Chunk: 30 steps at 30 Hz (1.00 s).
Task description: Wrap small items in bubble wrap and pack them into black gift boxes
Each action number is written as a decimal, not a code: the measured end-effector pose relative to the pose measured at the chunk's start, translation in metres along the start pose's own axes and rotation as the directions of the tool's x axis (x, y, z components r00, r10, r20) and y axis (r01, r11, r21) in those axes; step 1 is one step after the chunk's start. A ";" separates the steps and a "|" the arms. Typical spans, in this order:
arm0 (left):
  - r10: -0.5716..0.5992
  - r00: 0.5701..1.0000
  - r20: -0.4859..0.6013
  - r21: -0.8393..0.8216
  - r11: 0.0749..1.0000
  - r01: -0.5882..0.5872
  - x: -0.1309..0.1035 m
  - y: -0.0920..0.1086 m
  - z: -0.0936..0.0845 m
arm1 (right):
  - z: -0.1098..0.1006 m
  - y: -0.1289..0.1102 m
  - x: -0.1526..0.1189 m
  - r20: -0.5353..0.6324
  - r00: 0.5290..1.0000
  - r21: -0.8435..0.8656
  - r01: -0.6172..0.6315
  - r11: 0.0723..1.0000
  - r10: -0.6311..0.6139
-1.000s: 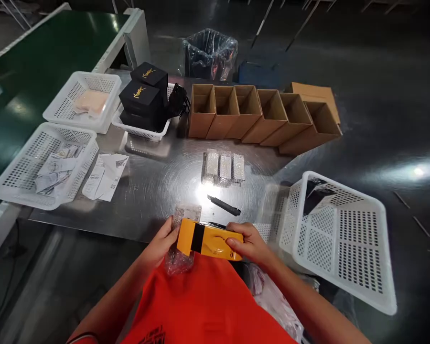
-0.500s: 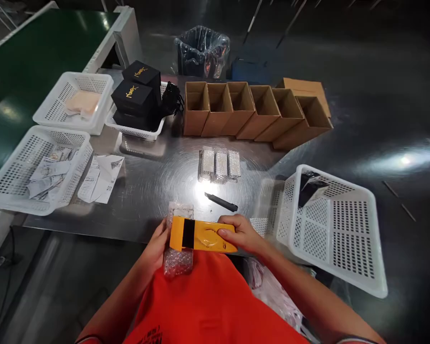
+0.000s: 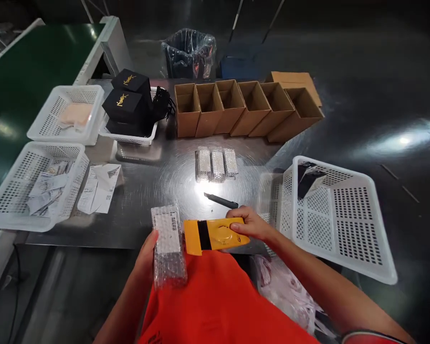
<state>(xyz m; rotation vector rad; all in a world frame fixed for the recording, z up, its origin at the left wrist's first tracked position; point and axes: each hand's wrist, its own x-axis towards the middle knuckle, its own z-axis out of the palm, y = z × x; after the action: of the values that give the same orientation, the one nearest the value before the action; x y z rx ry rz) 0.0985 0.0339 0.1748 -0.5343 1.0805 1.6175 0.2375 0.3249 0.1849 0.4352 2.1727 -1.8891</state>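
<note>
The left hand grips a bubble-wrapped box by its side, a white label facing up, while the right hand pinches the far end of a yellow pouch with a black band, thumb on top. Both things are over the near edge of the metal table, the pouch's flap end just beside the wrap. If the left fingers loosen, the slick wrap could let the box slip past that edge. The pouch, pinched at one end only, could tip or sag. The cutter lies just beyond the right hand, so a careless sweep could knock it or nick a finger if its blade is out; I cannot tell whether it is. Three wrapped packets lie farther in, and a push could scatter them.
</note>
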 end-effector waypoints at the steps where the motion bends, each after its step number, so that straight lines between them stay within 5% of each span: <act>1: -0.047 0.997 0.054 -0.009 0.999 0.048 0.001 0.001 0.000 | 0.001 0.002 0.002 0.007 1.000 0.006 0.021 1.000 -0.022; 6: -0.175 0.971 0.162 -0.025 0.983 0.181 0.016 0.000 -0.002 | 0.016 0.006 0.016 -0.024 0.992 0.054 0.129 0.990 -0.128; 12: -0.073 0.994 0.084 0.015 0.997 0.072 0.037 0.004 -0.002 | 0.018 0.004 0.027 -0.052 0.987 0.120 0.160 0.980 -0.154; 18: -0.103 0.985 0.140 0.020 0.995 0.102 0.040 0.017 0.029 | 0.018 -0.005 0.037 -0.016 0.992 0.050 0.129 0.990 -0.128; 22: 0.001 0.990 0.138 -0.094 0.996 0.012 0.040 0.009 0.042 | 0.029 -0.005 0.044 -0.025 0.995 0.014 0.097 0.995 -0.097; 27: 0.085 0.985 0.149 -0.223 0.974 -0.050 0.058 -0.006 0.039 | 0.039 -0.002 0.047 -0.171 0.984 -0.023 0.055 0.998 -0.058; 30: 0.046 0.997 0.057 -0.179 0.983 -0.035 0.064 -0.002 0.031 | 0.041 -0.001 0.047 -0.202 0.977 -0.025 0.056 0.998 -0.060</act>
<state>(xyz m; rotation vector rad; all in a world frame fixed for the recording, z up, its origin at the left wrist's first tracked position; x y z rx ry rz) 0.0848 0.0934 0.1384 -0.5796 0.9119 1.7651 0.1923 0.2881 0.1626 0.5909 2.3540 -1.9279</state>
